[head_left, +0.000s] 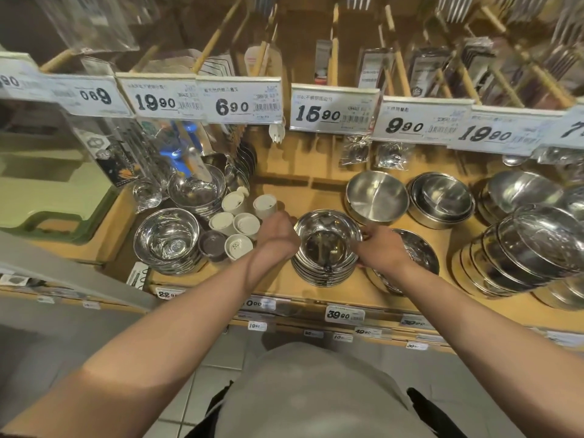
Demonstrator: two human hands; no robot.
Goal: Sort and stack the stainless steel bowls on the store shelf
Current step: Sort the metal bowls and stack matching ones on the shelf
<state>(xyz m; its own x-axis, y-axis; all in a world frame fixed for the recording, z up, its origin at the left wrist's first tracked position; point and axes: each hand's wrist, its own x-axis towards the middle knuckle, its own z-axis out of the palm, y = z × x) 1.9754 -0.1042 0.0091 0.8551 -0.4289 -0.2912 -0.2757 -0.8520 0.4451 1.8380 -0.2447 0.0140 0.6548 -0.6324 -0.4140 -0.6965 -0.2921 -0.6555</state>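
A wooden store shelf (278,292) runs across the view, with a row of white price tags (238,100) hanging above it and packed cutlery (423,71) on pegs behind them. At the middle of the shelf, near its front edge, stands a stack of steel bowls (327,248), nested one in another with the top bowl open upward. The left hand (276,235) lies against the stack's left side and the right hand (384,248) against its right side, so the stack sits between the two; the fingers of both curl round the rim (their tips are hidden behind the bowls), so each grip appears to hold the stack. Just right of it, partly under the right wrist, lies a shallow dish (417,251). Behind stand a single wide bowl (376,196) and, beside that, a nested pair (442,197). At far right a leaning stack (518,251) tilts toward the viewer. To the left of the hands sits a cluster of small white cups (235,222), and beyond them another bowl stack (167,238). A green tray (57,200) lies at the far left.
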